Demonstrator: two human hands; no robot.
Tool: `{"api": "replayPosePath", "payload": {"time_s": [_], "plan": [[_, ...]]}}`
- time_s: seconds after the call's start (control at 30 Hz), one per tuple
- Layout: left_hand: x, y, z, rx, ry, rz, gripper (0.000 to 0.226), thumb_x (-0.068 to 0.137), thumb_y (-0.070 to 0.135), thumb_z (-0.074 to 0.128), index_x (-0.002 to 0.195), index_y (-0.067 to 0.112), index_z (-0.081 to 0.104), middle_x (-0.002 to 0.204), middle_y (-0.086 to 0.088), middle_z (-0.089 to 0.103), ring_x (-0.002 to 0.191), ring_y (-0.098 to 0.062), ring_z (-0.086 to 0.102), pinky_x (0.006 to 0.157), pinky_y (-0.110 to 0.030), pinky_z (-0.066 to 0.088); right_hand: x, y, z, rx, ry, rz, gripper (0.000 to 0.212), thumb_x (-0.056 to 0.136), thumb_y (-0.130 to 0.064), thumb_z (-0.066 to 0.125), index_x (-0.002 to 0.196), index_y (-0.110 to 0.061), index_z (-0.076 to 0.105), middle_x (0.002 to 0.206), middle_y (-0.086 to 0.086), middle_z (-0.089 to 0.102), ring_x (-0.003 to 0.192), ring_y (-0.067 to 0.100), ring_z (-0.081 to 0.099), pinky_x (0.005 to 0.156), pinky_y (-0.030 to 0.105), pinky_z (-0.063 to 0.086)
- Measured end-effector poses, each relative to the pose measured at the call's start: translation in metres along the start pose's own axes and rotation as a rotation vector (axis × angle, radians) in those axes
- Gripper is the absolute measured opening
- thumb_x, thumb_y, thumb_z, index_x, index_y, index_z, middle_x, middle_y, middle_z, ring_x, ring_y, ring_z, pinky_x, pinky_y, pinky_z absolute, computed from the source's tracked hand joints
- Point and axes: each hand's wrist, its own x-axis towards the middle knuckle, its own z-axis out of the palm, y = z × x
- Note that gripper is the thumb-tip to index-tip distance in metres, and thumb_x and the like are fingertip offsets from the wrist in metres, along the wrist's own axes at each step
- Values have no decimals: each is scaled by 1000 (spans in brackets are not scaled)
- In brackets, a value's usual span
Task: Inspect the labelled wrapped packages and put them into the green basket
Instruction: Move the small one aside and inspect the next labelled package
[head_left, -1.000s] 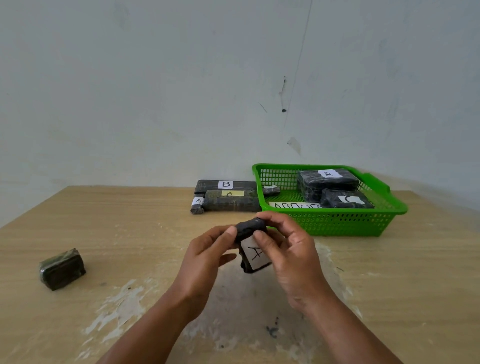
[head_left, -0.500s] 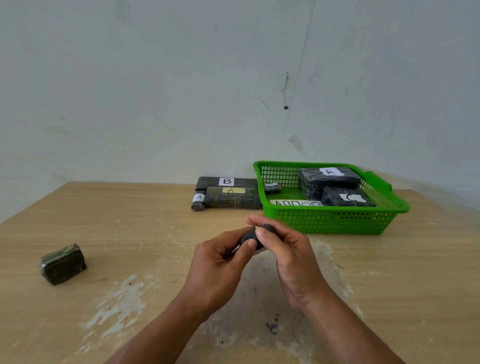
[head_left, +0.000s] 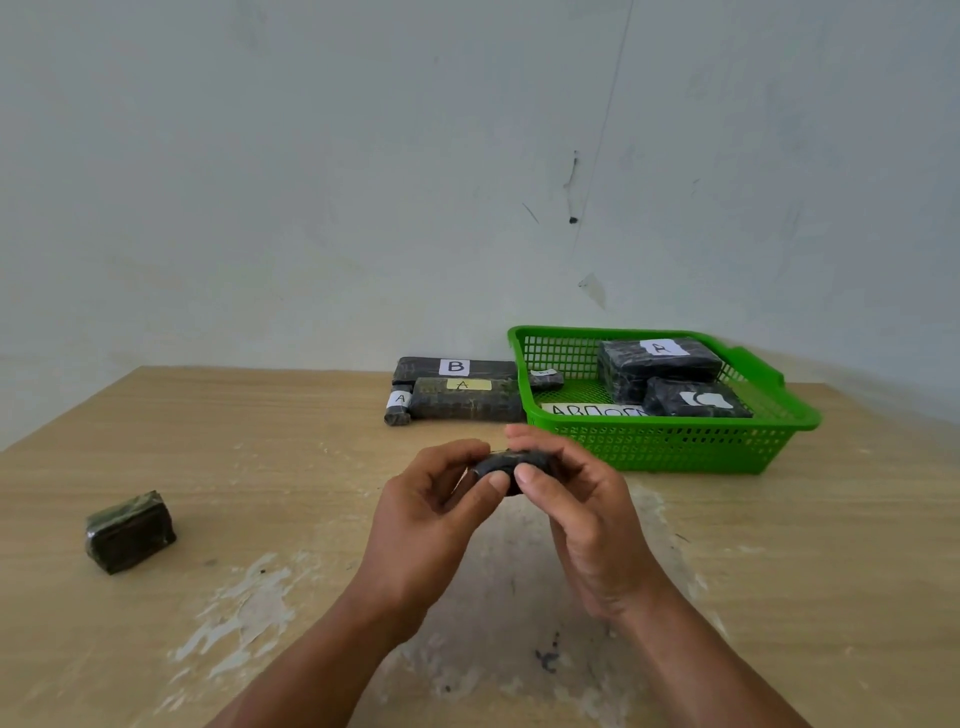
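Head view: left hand (head_left: 431, 519) and right hand (head_left: 587, 519) grip one small dark wrapped package (head_left: 501, 462).

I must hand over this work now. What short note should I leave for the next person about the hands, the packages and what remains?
Hands: left hand and right hand together pinch one small dark package above the table; its label does not show.
Done: the green basket holds an A package, a second dark package and a small one by its left wall.
Left: the held package; the B package, long A package and small A roll beside the basket; a green-wrapped package at far left.
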Motion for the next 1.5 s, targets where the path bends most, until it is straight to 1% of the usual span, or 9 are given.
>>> {"api": "replayPosePath", "payload": {"time_s": [0.2, 0.33, 0.53, 0.67, 0.8, 0.93, 1.07, 1.17, 1.5], "plan": [[6, 2, -3, -252, -97, -255, 35, 85, 43, 74, 109, 17, 72, 124, -13, 72, 123, -35, 64, 108, -54, 51, -1, -1, 0, 27, -29, -52, 39, 81, -25, 79, 111, -1, 73, 124, 16, 70, 123, 27, 67, 100, 34, 55], [7, 8, -4, -430, -72, -196, 36, 83, 9, 69, 117, -2, 64, 130, -29, 65, 109, -35, 73, 88, -36, 63, -2, -2, 0, -108, -50, -49, 31, 87, -15, 74, 116, -6, 75, 135, 7, 65, 131, 14, 61, 99, 29, 55], [9, 4, -7, -316, 19, -104, 71, 75, -10, 78, 139, 12, 56, 117, -10, 77, 96, -34, 77, 89, -40, 63, -2, -5, 6, -133, -36, 111, 33, 88, -23, 67, 118, -27, 79, 125, 0, 70, 103, 19, 70, 80, 31, 57], [8, 4, -4, -278, 22, -77, 68, 83, -22, 69, 134, 21, 58, 152, -5, 53, 102, -36, 76, 79, -33, 63, -2, -5, 5, -165, -3, 108, 35, 96, 4, 65, 114, -21, 81, 124, 0, 71, 93, 22, 66, 71, 26, 56], [7, 6, -2, -264, 1, -62, 68, 82, -22, 69, 132, 23, 58, 158, 0, 46, 103, -34, 76, 79, -33, 63, -3, -5, 5, -153, 11, 117, 36, 97, 7, 62, 114, -19, 82, 121, -7, 73, 99, 20, 69, 73, 26, 57], [7, 5, -2, -272, 0, -66, 67, 83, -23, 67, 134, 20, 58, 155, -1, 50, 101, -34, 77, 77, -34, 64, -2, -5, 4, -196, 23, 108, 34, 96, 4, 66, 112, -21, 82, 122, -6, 73, 101, 25, 70, 74, 25, 57], [7, 4, -5, -240, 41, -56, 61, 92, -16, 60, 141, 19, 55, 118, 9, 75, 97, -29, 78, 80, -43, 65, -3, -4, 5, -214, -9, 112, 35, 90, 0, 69, 112, -25, 79, 114, 10, 75, 92, 24, 66, 75, 25, 57], [9, 6, -4, -195, 89, -49, 64, 94, -15, 59, 142, 27, 54, 128, 8, 69, 96, -22, 78, 78, -43, 65, -3, -3, 6, -200, -6, 120, 36, 85, -3, 68, 114, -23, 75, 111, -1, 74, 89, 21, 68, 77, 29, 59], [3, 7, -1, -22, 45, -62, 63, 91, -16, 64, 138, 24, 54, 103, 10, 80, 94, -31, 79, 93, -52, 61, -1, 1, 4, -232, 53, 127, 33, 79, -20, 72, 112, -22, 73, 105, 6, 75, 89, 16, 73, 74, 25, 59]]}}
